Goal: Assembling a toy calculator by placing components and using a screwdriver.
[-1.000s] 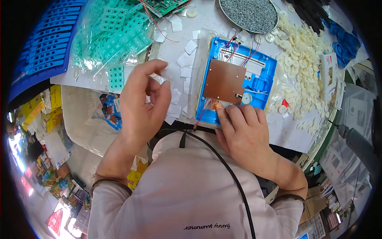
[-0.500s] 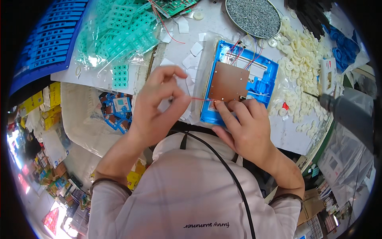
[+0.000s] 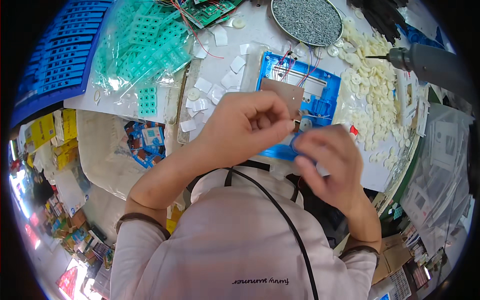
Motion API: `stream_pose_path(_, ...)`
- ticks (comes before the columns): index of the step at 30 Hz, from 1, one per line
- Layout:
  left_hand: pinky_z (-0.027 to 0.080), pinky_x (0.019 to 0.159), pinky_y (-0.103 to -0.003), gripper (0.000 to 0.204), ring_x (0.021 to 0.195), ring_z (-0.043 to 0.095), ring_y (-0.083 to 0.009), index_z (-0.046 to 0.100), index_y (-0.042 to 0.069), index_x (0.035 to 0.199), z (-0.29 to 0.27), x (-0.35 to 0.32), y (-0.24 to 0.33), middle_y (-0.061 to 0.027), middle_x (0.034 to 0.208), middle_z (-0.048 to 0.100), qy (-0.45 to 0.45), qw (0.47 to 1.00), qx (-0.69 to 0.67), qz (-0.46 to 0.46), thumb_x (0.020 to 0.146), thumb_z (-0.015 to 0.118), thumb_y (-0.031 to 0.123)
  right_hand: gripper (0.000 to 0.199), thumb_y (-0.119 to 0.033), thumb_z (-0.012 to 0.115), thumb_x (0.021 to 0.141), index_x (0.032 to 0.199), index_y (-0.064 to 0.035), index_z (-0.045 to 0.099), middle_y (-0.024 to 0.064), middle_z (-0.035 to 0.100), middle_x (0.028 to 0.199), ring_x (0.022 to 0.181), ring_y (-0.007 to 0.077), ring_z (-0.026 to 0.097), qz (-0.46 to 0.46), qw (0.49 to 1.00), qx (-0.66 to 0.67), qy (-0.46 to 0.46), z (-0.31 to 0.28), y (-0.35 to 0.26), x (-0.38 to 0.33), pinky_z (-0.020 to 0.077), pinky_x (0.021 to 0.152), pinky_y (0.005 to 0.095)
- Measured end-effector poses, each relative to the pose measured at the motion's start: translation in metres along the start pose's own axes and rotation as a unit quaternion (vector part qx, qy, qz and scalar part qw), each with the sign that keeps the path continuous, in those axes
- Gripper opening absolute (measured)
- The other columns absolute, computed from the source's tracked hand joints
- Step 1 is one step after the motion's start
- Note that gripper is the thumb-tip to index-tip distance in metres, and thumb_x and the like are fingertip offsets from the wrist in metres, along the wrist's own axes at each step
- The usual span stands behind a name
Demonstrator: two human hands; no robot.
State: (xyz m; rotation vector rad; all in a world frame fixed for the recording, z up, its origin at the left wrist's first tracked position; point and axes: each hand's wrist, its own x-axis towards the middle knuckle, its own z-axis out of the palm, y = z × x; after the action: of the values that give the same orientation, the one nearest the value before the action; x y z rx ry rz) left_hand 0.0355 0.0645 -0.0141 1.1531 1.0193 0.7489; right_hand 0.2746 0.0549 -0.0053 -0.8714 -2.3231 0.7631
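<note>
A blue plastic housing [image 3: 330,82] lies in front of me, with a brown circuit board [image 3: 282,90] and thin red and dark wires [image 3: 287,67] in it. My left hand [image 3: 245,125] reaches over the board and covers much of its lower part. Its thumb and forefinger are pinched together by the board's lower right corner; what they hold, if anything, is too small to make out. Just to the right, my right hand [image 3: 335,160] hovers at the housing's near right corner, its curled fingers smeared by motion.
A round tray of screws [image 3: 307,22] stands behind the housing. Cream plastic discs [image 3: 385,100] spread to the right, below a grey electric screwdriver [image 3: 415,57]. Green keypads [image 3: 150,45] in clear plastic lie left, beyond white paper pieces [image 3: 230,77]. A bin [image 3: 105,150] holds blue parts.
My left hand has swung right, from beside the housing to over the board. My right hand has lifted off the board and shifted right. The red wire stretched between them is no longer visible.
</note>
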Motion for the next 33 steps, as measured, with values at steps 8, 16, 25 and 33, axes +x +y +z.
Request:
stream_pose_path(8,0.045,0.061,-0.023,0.010,0.072,0.059,-0.0090,0.069,0.003,0.099,0.008,-0.004,0.006,-0.0028,0.096,0.068,-0.010,0.985,0.137,0.101,0.090,0.071,0.002,0.030,0.002,0.080,0.079,0.107,-0.0033,0.074,0.0114,0.072,0.085,0.073,0.0286,0.067,0.050,0.993,-0.026,0.104,0.004,-0.002,0.006,0.0535,0.064,0.0356)
stream_pose_path(16,0.041,0.088,-0.045,0.042,0.098,0.060,-0.0245,0.069,0.012,0.115,-0.010,-0.040,-0.021,-0.0042,0.120,0.065,-0.032,0.819,0.507,0.265,0.075,0.081,0.016,0.026,-0.003,0.077,0.089,0.115,-0.0040,0.072,0.0100,0.070,0.078,0.061,0.0154,0.063,0.311,0.922,0.220,0.073,0.004,-0.018,-0.024,0.0490,0.058,0.0305)
stream_pose_path(25,0.032,0.099,-0.050,0.054,0.105,0.058,-0.0218,0.068,0.017,0.127,-0.007,-0.048,-0.020,-0.0014,0.127,0.060,-0.058,0.760,0.606,0.227,0.077,0.083,0.027,0.014,-0.004,0.076,0.091,0.104,-0.0020,0.069,0.0032,0.059,0.067,0.057,0.0079,0.051,0.339,0.896,0.287,-0.012,0.005,-0.020,-0.033,0.0452,0.058,0.0234)
stream_pose_path(33,0.031,0.104,-0.053,0.056,0.105,0.058,-0.0193,0.067,0.017,0.128,-0.011,-0.045,-0.016,0.0005,0.124,0.060,-0.077,0.736,0.630,0.235,0.076,0.084,0.029,0.016,-0.017,0.081,0.088,0.091,-0.0043,0.072,0.0104,0.065,0.066,0.059,0.0263,0.065,0.229,0.972,-0.030,-0.048,-0.006,-0.021,-0.028,0.0500,0.054,0.0363)
